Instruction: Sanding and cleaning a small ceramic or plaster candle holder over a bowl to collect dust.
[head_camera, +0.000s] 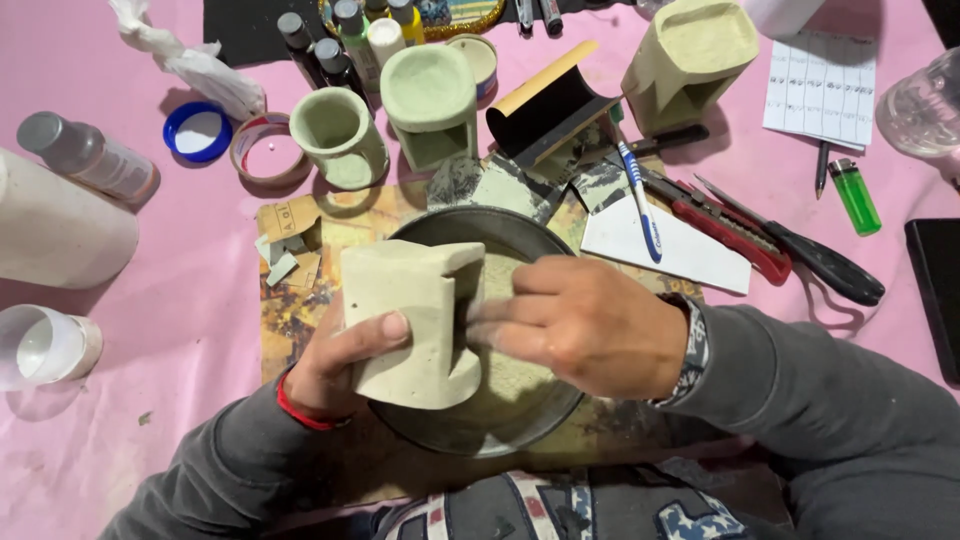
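Observation:
My left hand (340, 365) grips a pale, blocky cast holder (415, 320) with a side opening, held tilted over a round dark metal pan (450, 225) dusted with powder. My right hand (590, 325) is at the holder's open side, fingers pressed against it and blurred; whether they hold a bit of sandpaper I cannot tell. Both sleeves are grey, and a red band circles my left wrist.
Similar greenish cast pieces (432, 100), a round cup (338, 135) and a taller holder (688, 60) stand behind the pan. Sandpaper block (548, 105), toothbrush (640, 200), red cutter (725, 230), green lighter (856, 196), tape roll (268, 150), paint bottles (345, 40) and white containers (50, 230) lie on the pink cloth.

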